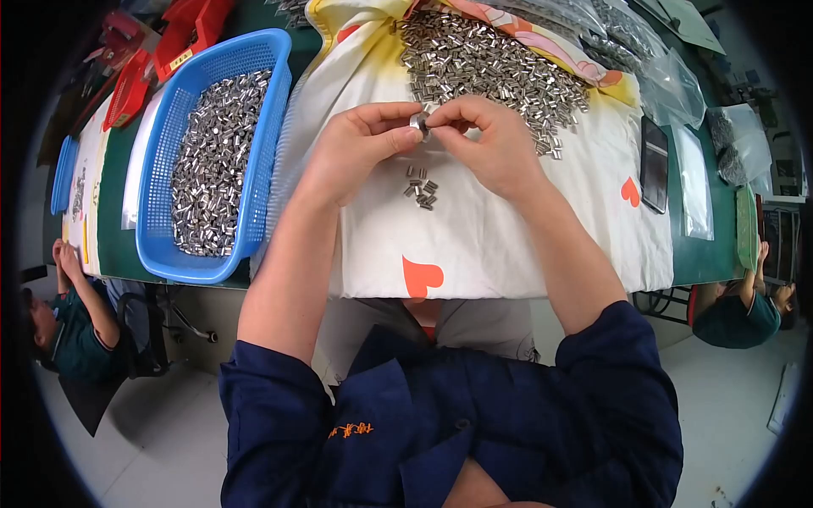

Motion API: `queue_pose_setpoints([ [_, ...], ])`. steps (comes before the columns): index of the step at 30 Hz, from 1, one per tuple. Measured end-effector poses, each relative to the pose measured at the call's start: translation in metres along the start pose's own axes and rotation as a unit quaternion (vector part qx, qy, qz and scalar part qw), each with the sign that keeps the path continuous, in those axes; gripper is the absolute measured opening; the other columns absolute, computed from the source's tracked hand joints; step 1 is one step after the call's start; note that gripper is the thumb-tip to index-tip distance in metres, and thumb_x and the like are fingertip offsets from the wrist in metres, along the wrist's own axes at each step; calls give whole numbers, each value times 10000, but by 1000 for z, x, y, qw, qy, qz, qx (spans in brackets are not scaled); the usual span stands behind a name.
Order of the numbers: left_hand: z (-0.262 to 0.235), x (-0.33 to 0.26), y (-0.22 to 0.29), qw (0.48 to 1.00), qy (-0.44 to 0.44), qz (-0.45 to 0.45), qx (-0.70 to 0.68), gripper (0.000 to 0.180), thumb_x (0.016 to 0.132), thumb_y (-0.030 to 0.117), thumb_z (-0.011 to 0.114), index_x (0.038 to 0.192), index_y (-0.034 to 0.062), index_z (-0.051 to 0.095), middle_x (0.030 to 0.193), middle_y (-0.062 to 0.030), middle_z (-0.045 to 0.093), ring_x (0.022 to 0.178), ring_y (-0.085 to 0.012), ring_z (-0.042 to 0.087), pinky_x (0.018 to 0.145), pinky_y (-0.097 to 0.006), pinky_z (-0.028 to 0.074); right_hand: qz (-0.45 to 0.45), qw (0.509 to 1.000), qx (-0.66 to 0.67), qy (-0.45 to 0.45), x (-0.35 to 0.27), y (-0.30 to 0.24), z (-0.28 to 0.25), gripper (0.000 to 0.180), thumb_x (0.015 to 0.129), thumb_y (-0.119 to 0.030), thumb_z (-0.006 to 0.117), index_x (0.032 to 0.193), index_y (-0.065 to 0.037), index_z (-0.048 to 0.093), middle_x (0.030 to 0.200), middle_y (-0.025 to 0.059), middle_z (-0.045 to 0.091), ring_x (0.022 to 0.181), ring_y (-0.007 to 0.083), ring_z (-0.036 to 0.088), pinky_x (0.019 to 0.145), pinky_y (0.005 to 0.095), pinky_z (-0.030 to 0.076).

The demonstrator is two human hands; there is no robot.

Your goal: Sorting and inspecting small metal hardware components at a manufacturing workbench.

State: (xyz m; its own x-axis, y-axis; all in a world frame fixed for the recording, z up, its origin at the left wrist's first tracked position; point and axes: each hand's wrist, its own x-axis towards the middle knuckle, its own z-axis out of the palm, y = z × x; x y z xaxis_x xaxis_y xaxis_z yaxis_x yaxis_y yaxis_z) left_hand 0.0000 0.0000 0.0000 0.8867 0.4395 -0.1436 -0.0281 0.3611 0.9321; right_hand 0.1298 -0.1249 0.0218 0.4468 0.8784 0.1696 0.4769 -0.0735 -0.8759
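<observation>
Above the white cloth (373, 237), my left hand (360, 144) and my right hand (491, 144) meet, thumbs and fingertips pinched together. Between them is a small, shiny metal piece (417, 123), partly covered by the fingertips. It looks short and rounded; its exact kind is too small to make out. Just below the hands lie several loose metal cylinders (420, 190). Beyond them, a large pile of similar short metal cylinders (483, 68) spreads over the cloth, its near edge behind my right hand.
At left, a blue plastic basket (199, 272) holds many small metal cylinders. Red bins (182, 38) stand behind it. To the right lie a dark phone (654, 165), a clear plastic bag (694, 182) and bags of metal parts (627, 42). Other people (85, 339) sit at both sides.
</observation>
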Motion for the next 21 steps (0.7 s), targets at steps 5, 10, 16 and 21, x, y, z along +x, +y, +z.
queue_pose_setpoints([
  [5, 6, -1, -3, 1000, 5, -8, 11, 323, 759, 7, 618, 1071, -41, 548, 903, -93, 622, 793, -126, 588, 736, -232, 471, -54, 997, -58, 18, -5, -2, -1, 77, 709, -49, 601, 780, -27, 621, 776, 51, 617, 697, 156, 584, 625, 250, 455],
  [10, 5, -2, -3, 1000, 10, -6, 28, 317, 762, 9, 617, 1070, -33, 554, 899, -89, 623, 791, -119, 585, 729, -226, 470, -88, 988, -122, 36, -6, -3, 3, 64, 700, -45, 596, 759, -24, 611, 766, 65, 610, 692, 186, 586, 620, 277, 460],
  [16, 6, -2, -3, 998, 19, -2, 60, 319, 762, 12, 619, 1072, -28, 555, 895, -80, 625, 786, -110, 581, 722, -221, 468, -159, 969, -174, 69, -7, 2, 8, 54, 706, -64, 594, 748, -34, 608, 750, 74, 610, 685, 205, 587, 615, 298, 463],
  [21, 4, -3, -2, 999, 2, -10, 49, 315, 761, 9, 617, 1068, -27, 557, 895, -73, 625, 789, -107, 582, 721, -220, 468, -15, 997, -61, -34, -2, -6, -10, 80, 713, -79, 621, 768, -22, 608, 754, 50, 612, 693, 163, 581, 633, 277, 455],
])
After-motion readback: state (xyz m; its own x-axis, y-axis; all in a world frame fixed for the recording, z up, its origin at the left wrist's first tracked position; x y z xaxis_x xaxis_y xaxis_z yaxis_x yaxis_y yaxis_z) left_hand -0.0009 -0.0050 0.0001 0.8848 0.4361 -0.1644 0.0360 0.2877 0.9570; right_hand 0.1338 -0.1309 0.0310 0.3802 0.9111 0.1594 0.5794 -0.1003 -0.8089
